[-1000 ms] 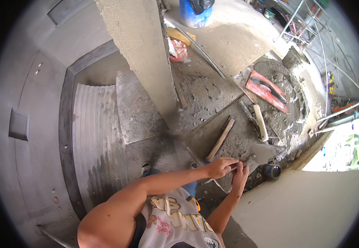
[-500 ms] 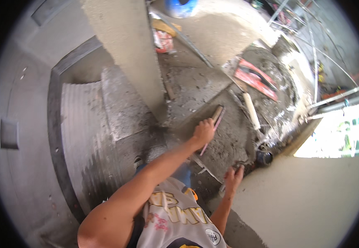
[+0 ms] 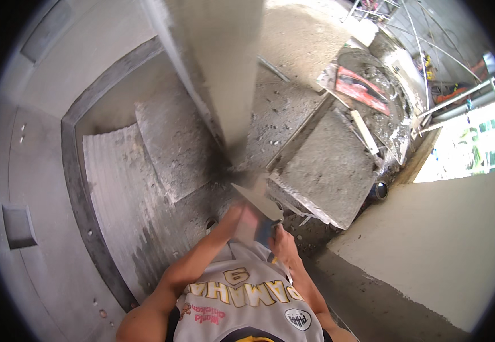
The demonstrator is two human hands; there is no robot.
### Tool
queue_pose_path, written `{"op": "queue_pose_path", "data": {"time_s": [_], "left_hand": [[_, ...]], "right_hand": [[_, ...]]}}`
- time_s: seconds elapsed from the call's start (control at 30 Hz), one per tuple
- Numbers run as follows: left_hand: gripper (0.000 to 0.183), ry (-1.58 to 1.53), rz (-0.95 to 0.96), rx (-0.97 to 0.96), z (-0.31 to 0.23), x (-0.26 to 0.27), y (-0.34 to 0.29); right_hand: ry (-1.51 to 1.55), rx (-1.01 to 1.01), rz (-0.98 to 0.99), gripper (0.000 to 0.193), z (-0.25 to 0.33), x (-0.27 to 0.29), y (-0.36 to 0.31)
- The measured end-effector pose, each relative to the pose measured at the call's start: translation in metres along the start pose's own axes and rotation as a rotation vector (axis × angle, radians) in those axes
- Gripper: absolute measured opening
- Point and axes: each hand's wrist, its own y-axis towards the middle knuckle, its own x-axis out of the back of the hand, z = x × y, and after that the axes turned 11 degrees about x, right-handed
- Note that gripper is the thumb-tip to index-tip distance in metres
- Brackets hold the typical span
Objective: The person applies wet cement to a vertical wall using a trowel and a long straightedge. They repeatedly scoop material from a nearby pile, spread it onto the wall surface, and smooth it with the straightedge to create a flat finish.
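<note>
Both my hands are together in front of my shirt. My right hand point(image 3: 283, 244) is closed round the handle end of a pointed trowel point(image 3: 257, 203), its grey blade slanting up to the left. Close against it, my left hand point(image 3: 235, 221) grips a plastering float point(image 3: 248, 226), smeared by motion, with a pinkish face; its fingers are partly hidden. Just ahead lies a board point(image 3: 333, 165) coated with grey mortar. Beyond it, a red float with a black handle point(image 3: 362, 91) rests on a heap of wet mortar point(image 3: 392, 80).
A concrete column point(image 3: 219, 74) rises ahead. A white-handled tool point(image 3: 364, 132) lies along the board's right side, near a dark round pipe end point(image 3: 379, 191). A low plastered wall point(image 3: 424, 245) stands at the right, corrugated sheet point(image 3: 125, 194) at the left. Metal scaffolding point(image 3: 424, 57) is far right.
My left hand has drawn back from the mortar board with the float. My right hand has moved left and up beside it, the trowel blade now showing. The view has shifted.
</note>
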Motion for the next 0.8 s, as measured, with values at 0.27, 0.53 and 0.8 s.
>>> {"op": "queue_pose_path", "data": {"time_s": [0.27,0.53,0.8], "left_hand": [[0.037,0.083,-0.611,-0.19,0.038,0.101,-0.031],[0.03,0.286,-0.809,-0.92,-0.073,0.094,0.096],[0.04,0.274,-0.893,-1.138,-0.101,0.103,0.164]], "right_hand": [[0.074,-0.193,0.029,0.027,-0.086,-0.117,0.06],[0.315,-0.246,0.046,0.014,-0.138,-0.114,0.069],[0.423,-0.349,-0.14,0.01,-0.219,-0.163,0.053]]}}
